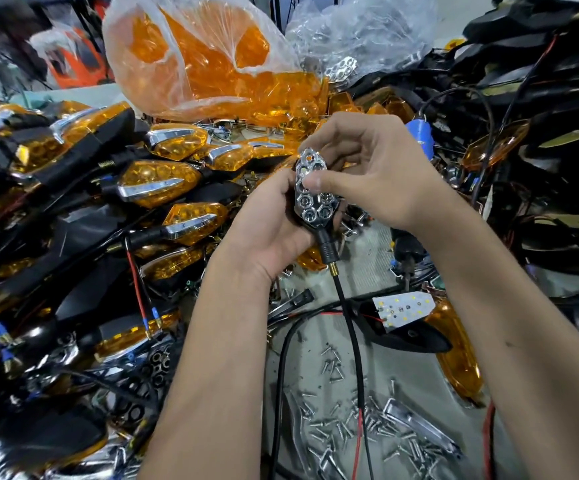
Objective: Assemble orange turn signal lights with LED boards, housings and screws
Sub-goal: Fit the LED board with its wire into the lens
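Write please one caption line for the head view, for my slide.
Both hands, left hand and right hand, seat a chrome reflector into a black housing above loose screws.

Small assembly workshop: bench heaped with finished orange turn signals [158,183] at 9 o'clock, loose screws [343,424] at 6.

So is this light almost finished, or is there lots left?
Many finished lights are piled on the left. This one is midway: the left hand holds the black housing while the right hand presses the chrome reflector in. It has no orange lens yet; screws lie loose. Another LED board waits.
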